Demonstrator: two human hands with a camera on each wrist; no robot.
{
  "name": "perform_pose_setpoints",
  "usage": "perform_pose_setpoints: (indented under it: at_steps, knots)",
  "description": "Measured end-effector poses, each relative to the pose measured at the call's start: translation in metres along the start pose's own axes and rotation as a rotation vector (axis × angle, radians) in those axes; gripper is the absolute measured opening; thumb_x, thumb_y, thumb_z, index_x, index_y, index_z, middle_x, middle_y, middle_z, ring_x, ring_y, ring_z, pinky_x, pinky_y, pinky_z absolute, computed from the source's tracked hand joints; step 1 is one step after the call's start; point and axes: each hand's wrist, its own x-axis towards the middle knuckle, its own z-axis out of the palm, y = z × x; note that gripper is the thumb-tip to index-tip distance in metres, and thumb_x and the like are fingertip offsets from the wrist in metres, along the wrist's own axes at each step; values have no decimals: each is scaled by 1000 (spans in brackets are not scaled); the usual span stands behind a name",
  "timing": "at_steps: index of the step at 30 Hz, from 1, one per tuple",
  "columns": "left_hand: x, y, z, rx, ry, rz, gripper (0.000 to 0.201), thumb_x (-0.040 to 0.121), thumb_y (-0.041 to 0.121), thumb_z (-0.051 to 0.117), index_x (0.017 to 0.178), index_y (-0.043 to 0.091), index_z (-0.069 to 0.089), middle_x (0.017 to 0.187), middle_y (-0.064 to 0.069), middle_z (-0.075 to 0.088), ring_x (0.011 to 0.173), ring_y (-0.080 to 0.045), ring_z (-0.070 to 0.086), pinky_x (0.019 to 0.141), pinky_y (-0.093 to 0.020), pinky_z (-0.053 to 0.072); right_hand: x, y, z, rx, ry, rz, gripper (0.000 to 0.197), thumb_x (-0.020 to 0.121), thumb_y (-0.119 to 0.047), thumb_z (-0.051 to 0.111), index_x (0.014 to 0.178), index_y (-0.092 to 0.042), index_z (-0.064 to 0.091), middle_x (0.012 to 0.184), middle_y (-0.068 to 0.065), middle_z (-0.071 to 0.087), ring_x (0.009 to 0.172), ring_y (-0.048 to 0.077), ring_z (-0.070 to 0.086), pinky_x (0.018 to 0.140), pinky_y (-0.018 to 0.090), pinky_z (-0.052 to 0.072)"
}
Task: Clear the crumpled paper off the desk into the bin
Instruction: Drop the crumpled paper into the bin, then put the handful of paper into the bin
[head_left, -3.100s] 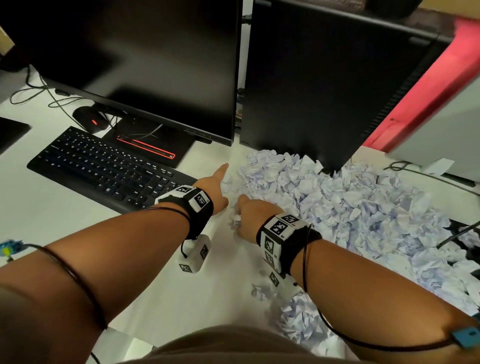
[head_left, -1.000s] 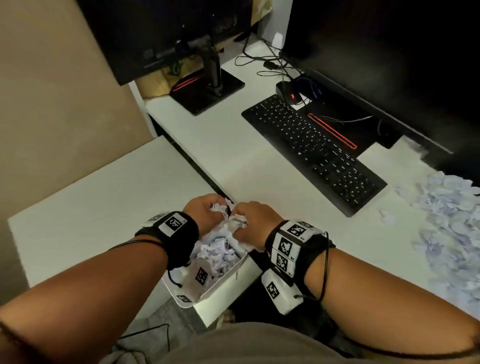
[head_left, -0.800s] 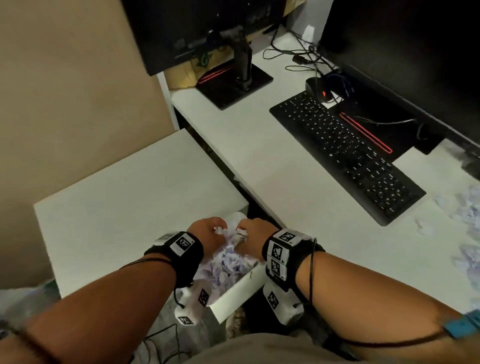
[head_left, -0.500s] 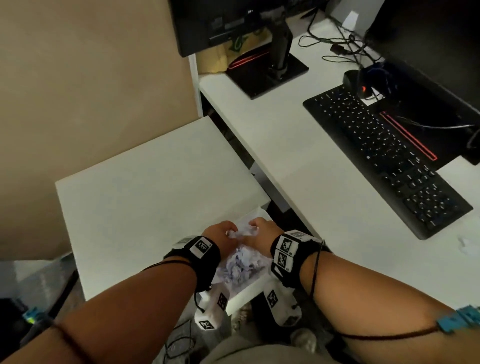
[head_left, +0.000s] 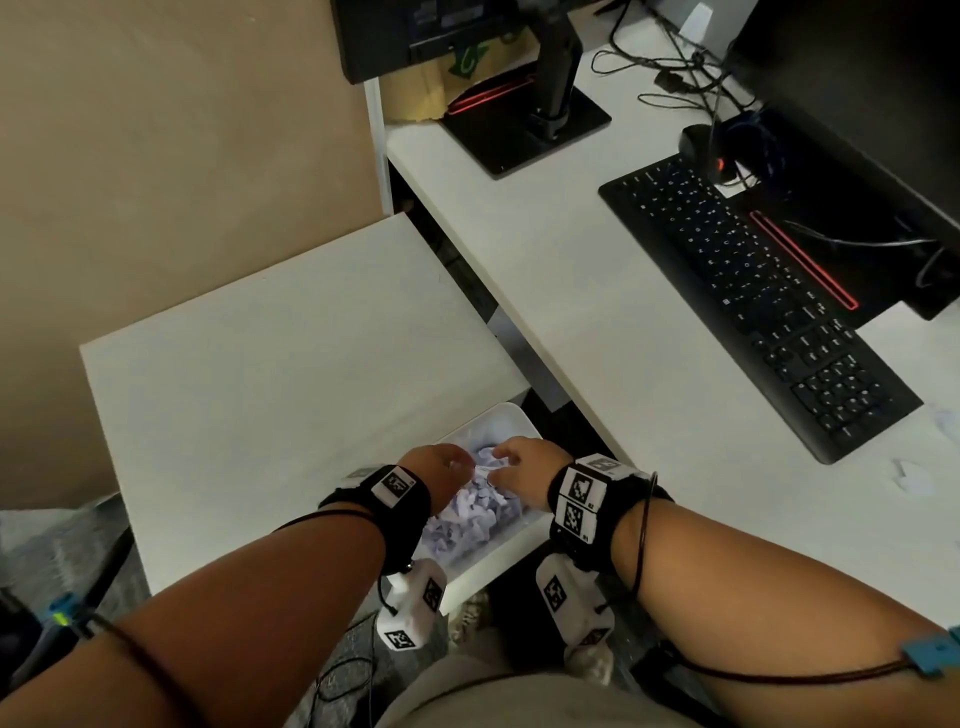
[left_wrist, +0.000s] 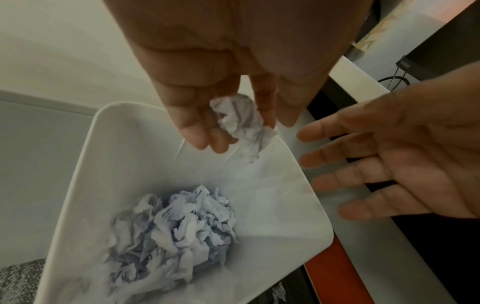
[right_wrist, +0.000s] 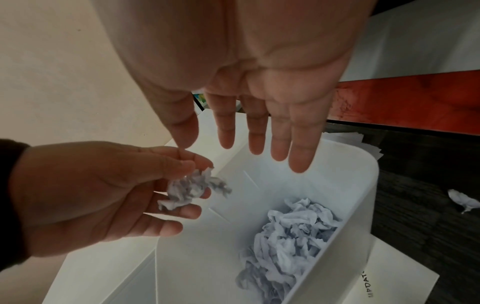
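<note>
Wrist views show left hand (left_wrist: 233, 86) fingers perhaps loosely holding paper (left_wrist: 241, 121) above bin (left_wrist: 272, 205).

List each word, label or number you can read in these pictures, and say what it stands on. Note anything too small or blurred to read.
"UPDAT", cut off by the frame edge: on the white sheet under the bin.
Keyboard key legends: too small to read.
Wristband marker tags: small figures, unreadable.
Green mark on the brown paper behind the monitor stand: not legible.

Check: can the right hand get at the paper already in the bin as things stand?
Probably yes. The right hand hangs open and empty directly above the white bin, whose top is open; nothing covers the crumpled paper inside. The left hand is off to the side.
</note>
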Motion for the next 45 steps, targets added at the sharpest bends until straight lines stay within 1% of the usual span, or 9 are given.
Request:
perform_pose_setpoints:
  at_steps: [9, 12, 16, 22, 26, 31, 36, 41, 45]
  knots:
    - [-6, 22, -11, 174, 7, 84, 26, 90, 23, 58, 113, 15, 67, 121, -8, 63, 112, -25, 58, 94, -28, 44, -16, 10, -17, 24, 87, -53, 38, 91, -28, 58, 127, -18, 55, 128, 3, 58, 115, 17, 55, 87, 20, 39]
    - [-7, 45, -15, 103, 94, 163, 20, 88, 17, 59, 106, 15, 68, 114, -6, 65, 103, -26, 61, 89, -30, 47, -30, 14, -32, 71, 153, -88, 36, 90, -28, 60, 124, -18, 58, 126, 3, 60, 113, 18, 56, 89, 21, 40]
    - [-9, 90, -13, 62, 147, 338, 16, 88, 17, 59, 102, 16, 67, 102, 2, 66, 94, -19, 61, 81, -20, 43, -53, 27, -58, 118, 243, -103, 32, 91, -25, 58, 121, -16, 62, 123, 4, 62, 112, 20, 57, 94, 28, 43]
    - [-17, 174, 20, 104, 113, 573, 15, 86, 15, 60, 96, 25, 62, 96, 6, 61, 71, -11, 51, 71, -20, 40, -96, 93, -99, 153, 405, 43, 25, 87, -27, 59, 110, -21, 64, 115, 0, 63, 105, 18, 58, 86, 24, 43]
    - [-28, 229, 63, 240, 15, 661, 21, 87, 16, 60, 107, 22, 60, 99, 8, 57, 79, -13, 52, 80, -22, 43, -135, 160, -121, 118, 479, 208, 25, 89, -29, 56, 112, -19, 63, 118, 1, 61, 108, 21, 57, 85, 26, 44]
    - [-42, 283, 125, 403, -93, 740, 31, 84, 19, 62, 115, 25, 56, 111, 5, 56, 85, -11, 50, 84, -21, 41, -181, 244, -134, 65, 506, 434, 36, 92, -25, 52, 127, -14, 53, 131, 5, 54, 122, 23, 49, 97, 27, 40]
    - [-60, 326, 178, 552, -164, 834, 40, 84, 22, 64, 122, 24, 52, 120, 1, 55, 105, -14, 55, 92, -24, 44, -215, 306, -134, 53, 499, 603, 46, 88, -27, 54, 133, -28, 45, 133, 7, 43, 122, 28, 45, 95, 34, 45]
    - [-60, 351, 210, 674, -173, 871, 41, 86, 18, 59, 124, 29, 51, 134, 0, 44, 112, -18, 54, 90, -25, 45, -224, 334, -133, -91, 442, 572, 48, 90, -25, 46, 135, -39, 41, 133, 4, 42, 126, 30, 33, 92, 38, 42]
    - [-53, 356, 225, 718, -219, 856, 54, 85, 14, 57, 134, 34, 43, 139, 1, 39, 119, -19, 49, 91, -26, 45, -216, 338, -137, -98, 353, 505, 48, 91, -23, 42, 136, -39, 42, 135, 1, 48, 131, 28, 32, 101, 40, 37]
